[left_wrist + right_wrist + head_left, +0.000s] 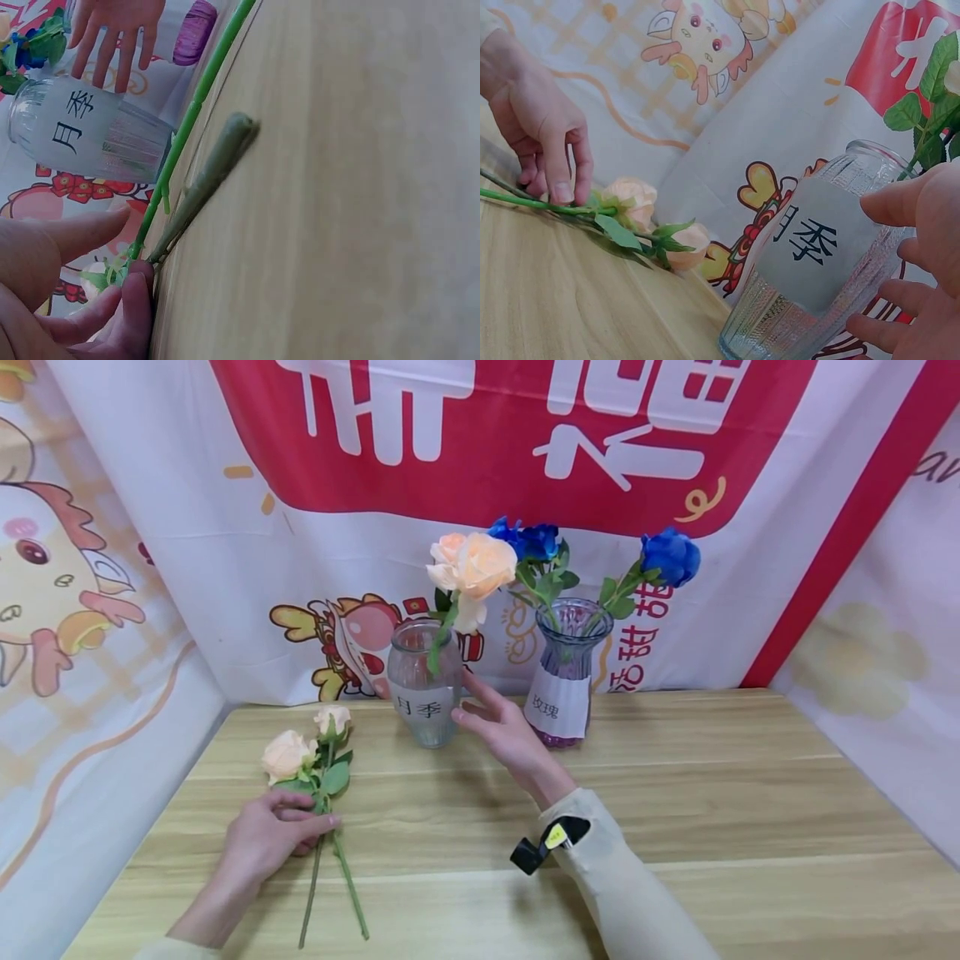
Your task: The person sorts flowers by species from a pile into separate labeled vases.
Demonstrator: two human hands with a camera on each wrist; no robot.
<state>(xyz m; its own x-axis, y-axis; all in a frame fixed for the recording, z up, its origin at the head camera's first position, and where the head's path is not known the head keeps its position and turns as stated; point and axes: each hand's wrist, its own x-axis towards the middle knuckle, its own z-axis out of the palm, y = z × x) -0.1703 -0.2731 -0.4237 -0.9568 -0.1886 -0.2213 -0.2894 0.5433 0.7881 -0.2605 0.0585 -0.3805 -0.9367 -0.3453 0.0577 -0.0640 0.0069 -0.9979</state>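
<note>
On the left of the table lie two pale peach roses [288,756] with crossed green stems. My left hand [273,835] has its thumb and curled fingers around the stems, just below the leaves. Beside the clear glass vase [426,697] is my right hand [506,735], its fingers spread and slightly bent at the vase's right side. That vase carries a paper label [802,244] with dark characters, and peach roses [483,568] lean to the right out of its mouth. In the left wrist view, the cut stem ends [238,124] point toward the camera.
Right of my right hand stands a second glass vase [573,647] with a purple base and a white label. Blue roses [670,557] spread from it to both sides. A printed cloth [360,539] hangs behind the wooden table [712,793].
</note>
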